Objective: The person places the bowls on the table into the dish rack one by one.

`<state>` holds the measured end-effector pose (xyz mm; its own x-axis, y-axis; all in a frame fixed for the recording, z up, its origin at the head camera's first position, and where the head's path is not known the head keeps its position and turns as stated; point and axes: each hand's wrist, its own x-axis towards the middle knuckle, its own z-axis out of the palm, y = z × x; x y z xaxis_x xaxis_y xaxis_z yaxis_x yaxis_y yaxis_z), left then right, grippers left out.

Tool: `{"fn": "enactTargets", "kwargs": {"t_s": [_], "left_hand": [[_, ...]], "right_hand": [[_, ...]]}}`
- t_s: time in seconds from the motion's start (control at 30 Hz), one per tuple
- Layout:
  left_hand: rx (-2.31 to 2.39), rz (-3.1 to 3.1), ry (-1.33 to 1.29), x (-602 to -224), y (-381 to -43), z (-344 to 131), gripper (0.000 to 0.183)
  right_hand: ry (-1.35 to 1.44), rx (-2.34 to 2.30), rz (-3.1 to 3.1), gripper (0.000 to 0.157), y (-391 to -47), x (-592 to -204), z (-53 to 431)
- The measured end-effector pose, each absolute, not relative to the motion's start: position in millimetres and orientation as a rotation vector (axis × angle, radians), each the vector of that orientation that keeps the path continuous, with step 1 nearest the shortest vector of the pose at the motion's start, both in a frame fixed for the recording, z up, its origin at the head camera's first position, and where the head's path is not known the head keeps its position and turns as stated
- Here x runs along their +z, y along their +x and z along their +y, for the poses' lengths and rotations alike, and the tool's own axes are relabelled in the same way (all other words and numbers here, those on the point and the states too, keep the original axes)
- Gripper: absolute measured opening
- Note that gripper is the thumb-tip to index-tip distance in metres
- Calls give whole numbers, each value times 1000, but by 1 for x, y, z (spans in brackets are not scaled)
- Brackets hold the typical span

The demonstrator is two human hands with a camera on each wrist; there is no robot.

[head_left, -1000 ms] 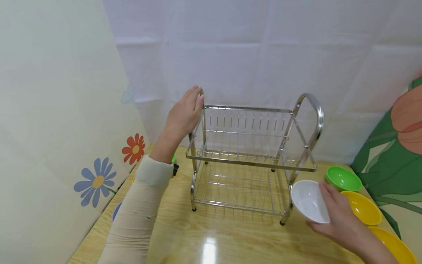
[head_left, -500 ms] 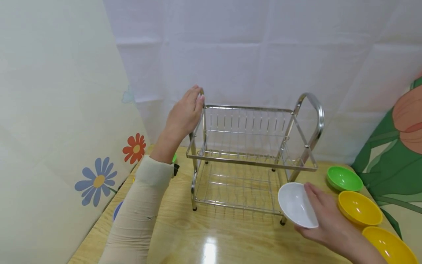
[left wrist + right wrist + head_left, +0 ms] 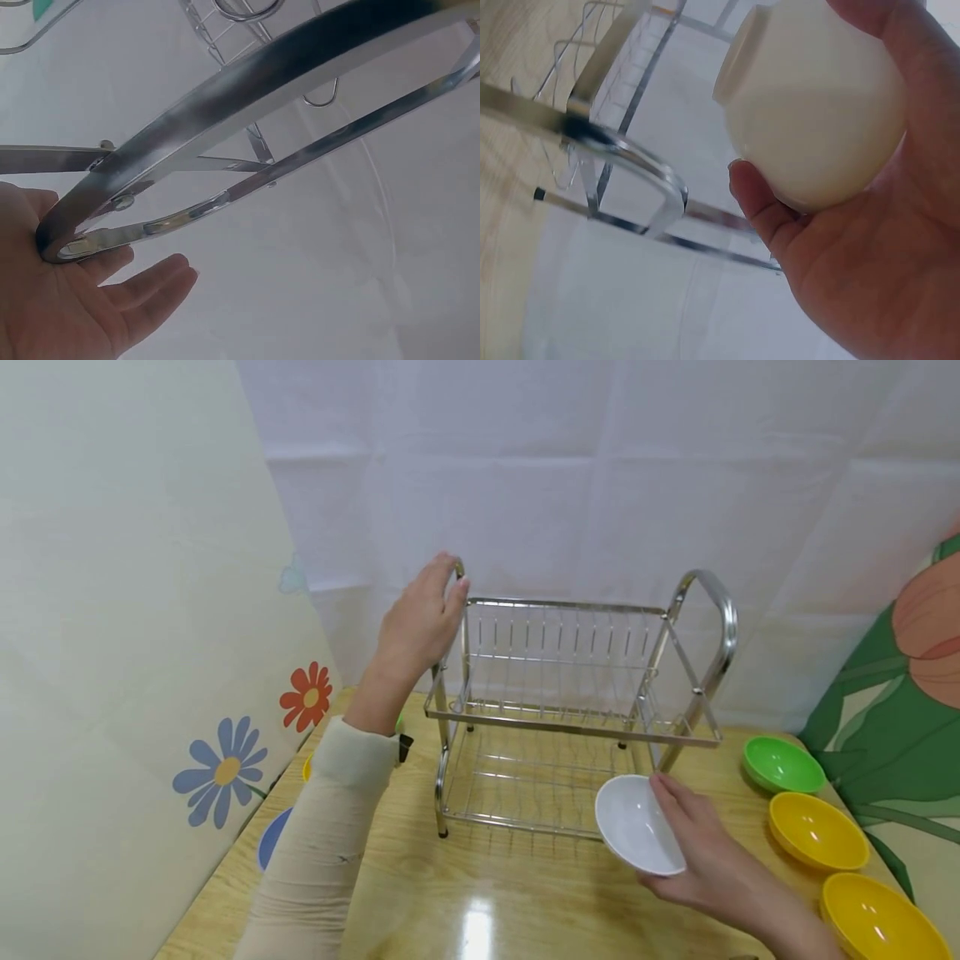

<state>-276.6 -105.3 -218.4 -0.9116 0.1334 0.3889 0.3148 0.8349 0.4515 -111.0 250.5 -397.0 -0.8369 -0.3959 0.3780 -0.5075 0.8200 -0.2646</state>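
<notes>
A white bowl (image 3: 636, 825) is gripped by its rim in my right hand (image 3: 701, 847), tilted with its hollow facing left. It overlaps the lower right front corner of a two-tier metal dish rack (image 3: 570, 727) in the head view. In the right wrist view, fingers and thumb curl round the bowl's (image 3: 817, 112) outside, with its foot ring facing the rack. My left hand (image 3: 420, 622) rests on the rack's left handle arch. The left wrist view has the curved handle bar (image 3: 217, 105) lying against the palm, the fingers loosely extended beyond it.
On the right of the wooden table (image 3: 420, 910) stand a green bowl (image 3: 783, 765) and two yellow bowls (image 3: 817, 832). A blue item (image 3: 272, 839) shows partly behind the left sleeve. A white cloth (image 3: 525, 485) hangs behind the rack.
My right hand has carried the white bowl leftward, from beside the rack's right leg to in front of its lower tier. The left hand stays on the handle, its fingers slightly shifted.
</notes>
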Motion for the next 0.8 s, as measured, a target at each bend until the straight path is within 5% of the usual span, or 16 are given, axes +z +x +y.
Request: {"fn": "enactTargets", "kwargs": {"t_s": [0.47, 0.8], "left_hand": [[-800, -2542, -268, -227, -269, -114, 86], [-560, -2387, -397, -238, -215, -121, 80]], "right_hand": [[755, 544, -2660, 114, -117, -397, 225], [782, 618, -2676, 114, -118, -396, 211]]}}
